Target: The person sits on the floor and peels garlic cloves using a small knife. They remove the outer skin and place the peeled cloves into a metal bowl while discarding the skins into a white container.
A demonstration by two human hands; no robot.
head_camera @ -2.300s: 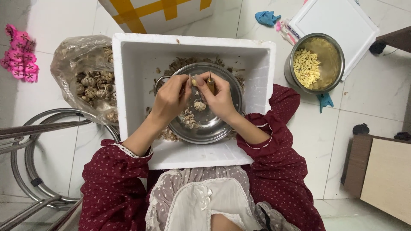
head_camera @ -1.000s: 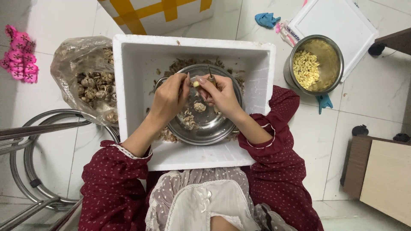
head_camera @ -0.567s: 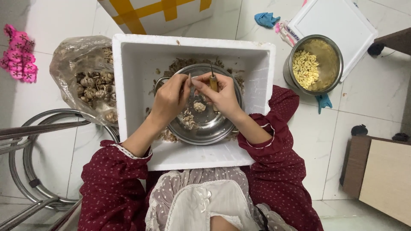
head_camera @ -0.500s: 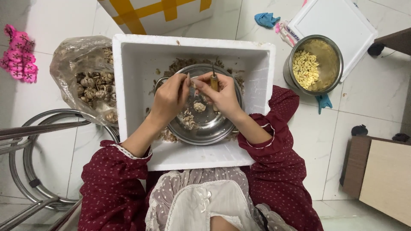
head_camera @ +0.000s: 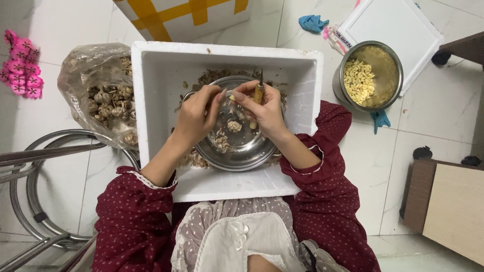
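My left hand [head_camera: 195,117] and my right hand [head_camera: 262,108] meet over a steel bowl [head_camera: 237,151] that sits inside a white foam box [head_camera: 156,75]. Between the fingertips of both hands is a small pale garlic clove [head_camera: 231,96]. My right hand also grips a small knife [head_camera: 259,89] with a wooden handle, blade pointing up and away. Papery garlic skins and a few pieces [head_camera: 233,126] lie in the bowl and on the box floor around it.
A clear plastic bag of unpeeled garlic bulbs [head_camera: 103,100] leans on the box's left side. A steel pot of peeled cloves [head_camera: 368,75] stands at the right on a white foam lid [head_camera: 403,25]. A metal stool frame [head_camera: 40,166] is at lower left, a wooden cabinet [head_camera: 448,206] at lower right.
Both hands stay over the bowl with small finger movements on the clove. The knife in my right hand has turned so that its blade points upward.
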